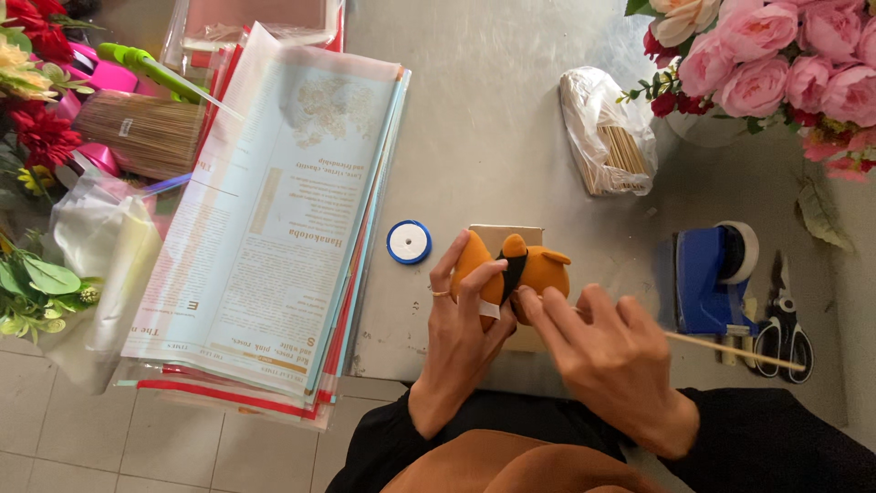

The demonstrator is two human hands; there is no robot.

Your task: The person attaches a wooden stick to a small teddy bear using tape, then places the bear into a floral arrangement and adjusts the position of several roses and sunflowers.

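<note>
My left hand (461, 333) grips a small orange plush toy (538, 269) with a black band around its middle, held just above the grey table (484, 119). A piece of white tape sits under my left thumb. My right hand (611, 361) pinches at the black band with its fingertips and also carries a thin wooden stick (735, 351) that points off to the right. A small tan box (506, 236) lies under the toy.
A stack of printed wrapping sheets (274, 228) lies at left. A blue spool (409, 242) sits beside it. A bag of wooden sticks (611, 137), a blue tape dispenser (712, 274), black scissors (783, 329) and pink flowers (785, 64) are at right.
</note>
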